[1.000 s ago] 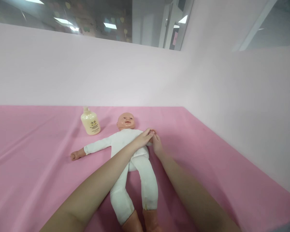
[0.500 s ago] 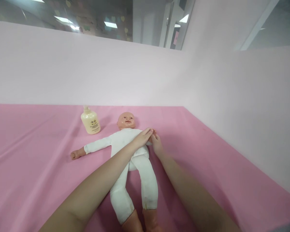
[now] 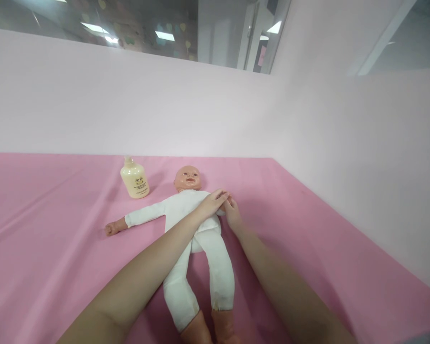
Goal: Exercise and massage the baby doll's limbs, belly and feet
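A baby doll with a white cloth body lies on its back, its head pointing away from me. My left hand reaches across the doll's torso, its fingers closed over the doll's hand on the right side. From the other side my right hand grips the same doll hand, thumb and fingers pressed around it. My fingers hide most of that small hand. The doll's other arm stretches out to the left, untouched.
A pale yellow pump bottle stands left of the doll's head on the pink sheet. White walls rise behind and to the right. Above the back wall, a window shows ceiling lights.
The fingers of my left hand have shifted slightly over the doll's hand, covering more of it. The doll and the bottle stay in place.
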{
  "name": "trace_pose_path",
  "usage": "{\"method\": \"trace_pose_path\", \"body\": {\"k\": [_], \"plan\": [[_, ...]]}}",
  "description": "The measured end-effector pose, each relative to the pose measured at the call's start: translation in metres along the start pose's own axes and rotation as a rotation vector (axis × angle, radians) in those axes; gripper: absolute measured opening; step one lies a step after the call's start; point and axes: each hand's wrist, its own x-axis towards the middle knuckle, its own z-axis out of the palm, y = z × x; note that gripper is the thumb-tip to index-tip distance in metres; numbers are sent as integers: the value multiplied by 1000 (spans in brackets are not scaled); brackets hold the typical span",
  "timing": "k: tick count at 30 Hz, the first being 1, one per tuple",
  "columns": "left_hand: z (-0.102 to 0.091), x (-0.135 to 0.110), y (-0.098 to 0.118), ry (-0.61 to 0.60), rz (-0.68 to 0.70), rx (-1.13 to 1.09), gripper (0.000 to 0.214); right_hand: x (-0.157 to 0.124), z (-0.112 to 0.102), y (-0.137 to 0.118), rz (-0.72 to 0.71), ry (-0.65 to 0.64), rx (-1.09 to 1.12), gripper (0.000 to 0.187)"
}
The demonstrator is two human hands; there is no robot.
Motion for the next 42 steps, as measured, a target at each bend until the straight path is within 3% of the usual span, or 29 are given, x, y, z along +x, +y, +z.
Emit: {"method": "trace_pose_path", "body": {"k": [17,28,42], "plan": [[1,0,2,24,4,82,30,2,-1,5,65,10,43,24],[1,-2,5,-7,3,26,20,4,-1,8,29,-22,79,28],[-1,-1,-4,-14,10,-12,36,-5,3,-11,59,42,-21,25]]}}
